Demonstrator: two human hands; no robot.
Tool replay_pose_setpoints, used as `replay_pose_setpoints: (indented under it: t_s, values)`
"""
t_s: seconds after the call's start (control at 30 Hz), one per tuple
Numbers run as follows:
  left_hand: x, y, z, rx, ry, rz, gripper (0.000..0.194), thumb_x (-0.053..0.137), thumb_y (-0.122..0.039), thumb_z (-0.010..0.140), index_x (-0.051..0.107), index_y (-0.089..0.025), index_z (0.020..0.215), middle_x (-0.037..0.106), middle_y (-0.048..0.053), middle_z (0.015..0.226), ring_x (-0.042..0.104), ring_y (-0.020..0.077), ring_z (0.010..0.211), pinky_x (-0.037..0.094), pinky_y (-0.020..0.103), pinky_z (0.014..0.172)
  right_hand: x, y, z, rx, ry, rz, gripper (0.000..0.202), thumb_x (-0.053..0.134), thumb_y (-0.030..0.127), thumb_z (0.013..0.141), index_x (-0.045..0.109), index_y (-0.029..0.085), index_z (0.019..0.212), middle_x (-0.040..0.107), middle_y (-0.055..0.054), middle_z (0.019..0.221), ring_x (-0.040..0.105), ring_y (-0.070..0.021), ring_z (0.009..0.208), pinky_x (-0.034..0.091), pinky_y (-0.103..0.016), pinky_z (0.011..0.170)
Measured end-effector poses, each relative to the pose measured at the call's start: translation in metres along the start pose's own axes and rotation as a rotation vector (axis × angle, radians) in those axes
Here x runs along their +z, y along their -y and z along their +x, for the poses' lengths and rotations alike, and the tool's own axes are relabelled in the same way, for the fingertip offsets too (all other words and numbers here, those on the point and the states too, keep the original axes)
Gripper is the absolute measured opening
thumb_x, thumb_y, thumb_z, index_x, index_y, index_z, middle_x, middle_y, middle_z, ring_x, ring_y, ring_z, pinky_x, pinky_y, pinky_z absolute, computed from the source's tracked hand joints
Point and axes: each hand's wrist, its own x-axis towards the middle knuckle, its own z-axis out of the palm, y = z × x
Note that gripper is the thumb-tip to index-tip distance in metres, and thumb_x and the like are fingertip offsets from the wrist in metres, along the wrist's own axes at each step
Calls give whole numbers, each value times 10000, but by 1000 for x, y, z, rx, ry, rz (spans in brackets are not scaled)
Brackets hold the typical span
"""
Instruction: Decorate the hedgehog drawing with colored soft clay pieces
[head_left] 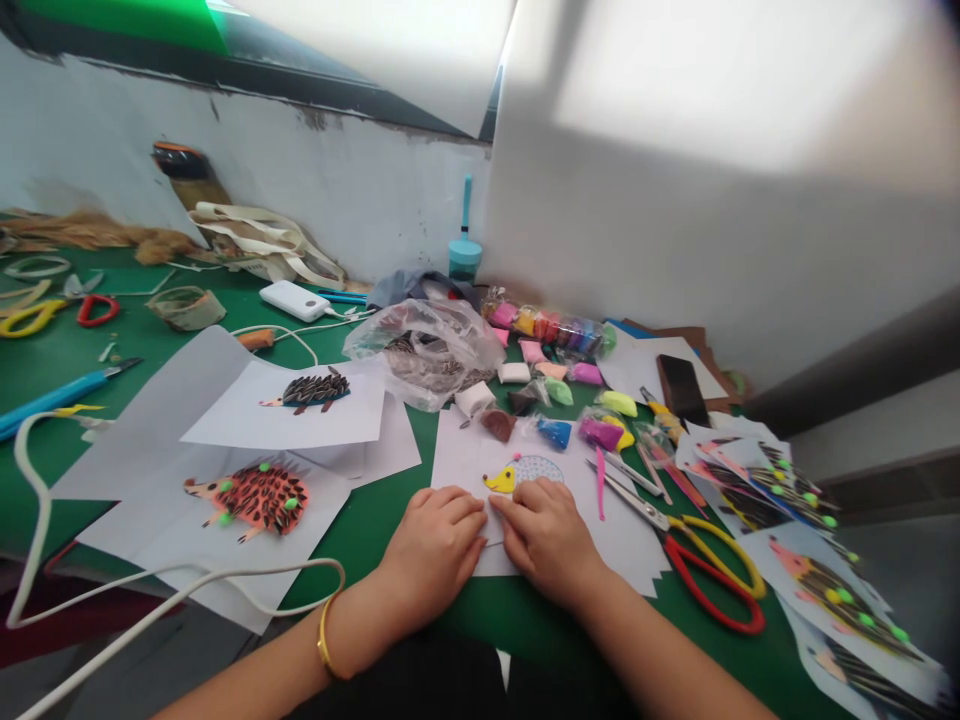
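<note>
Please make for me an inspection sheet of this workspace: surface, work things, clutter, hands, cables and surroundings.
Surface: green tabletop; no liquid seen on its visible parts.
Work things: yellow-faced hedgehog picture on white paper; bagged clay, including a blue packet; red-and-yellow-handled scissors, blades apart.
Clutter: clear plastic bag, orange hedgehog picture, black phone.
Hands: left curled beside the picture; right at its lower edge. Fingertips partly hidden; grip unclear.
Cables: white cable looping at left, partly over paper.
Surroundings: stained white wall behind; other people: nothing seen.
</note>
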Motion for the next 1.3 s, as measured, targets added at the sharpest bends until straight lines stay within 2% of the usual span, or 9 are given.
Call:
replay_pose_setpoints:
  t_s: [0.23,0.33,0.53,0.63,0.73,0.87,1.03,1.17,1.3]
  values:
    - [-1,-1,2,7,-15,10,187,588,-218,904,664,-220,1074,702,57,1108,597,249,1089,402,430,922,1,1,2,46,26,3,384,565,210,873,655,249,1245,618,-70,939,503,-232,887,362,-384,818]
    - [0,0,1,10,-14,4,190,591,-219,905,659,-227,1082,698,44,1134,587,246,1113,393,430,926,-3,-6,3,80,-48,80,364,540,207,889,662,227,1231,618,-69,929,526,-230,897,385,-386,823]
    - [-1,0,2,35,-1,14,158,583,-210,903,642,-210,1050,681,48,1148,584,248,1125,390,431,924,-33,-49,9,212,-297,144,313,467,253,949,694,173,1150,638,-88,950,573,-229,909,453,-390,841]
    - [-5,-2,7,21,52,32,93,580,-207,897,641,-196,965,668,60,1078,606,235,1022,415,421,906,-54,-72,16,258,-302,108,285,475,267,941,723,196,1060,662,-91,971,597,-239,936,470,-394,851]
    - [-8,-5,13,3,73,53,44,588,-200,878,631,-188,876,645,60,1008,603,227,958,430,419,920,-64,-88,26,311,-232,35,260,495,265,929,741,219,1001,688,-74,955,612,-238,943,472,-381,839]
    - [-13,-7,21,-4,60,53,73,580,-193,876,637,-186,830,629,60,999,603,217,937,432,424,947,-56,-93,39,270,-119,29,233,523,248,915,750,220,958,695,-68,918,619,-221,908,469,-352,813]
    - [-30,-4,39,-84,19,37,154,543,-197,912,682,-196,845,630,53,922,605,201,855,453,367,782,-32,-88,39,251,-14,2,214,549,211,898,756,252,933,717,-42,922,633,-199,887,458,-323,775]
    - [-44,0,66,-167,-21,101,156,566,-205,906,713,-202,853,643,58,876,598,215,817,428,360,714,-23,-96,31,272,-2,-33,188,579,207,882,762,250,888,718,-37,887,635,-206,884,452,-328,765]
    - [-37,5,96,-162,9,117,128,624,-212,866,750,-223,848,670,61,877,614,239,853,404,373,724,-21,-107,26,294,-37,-35,176,581,231,895,758,231,897,716,-46,897,630,-211,922,446,-335,811]
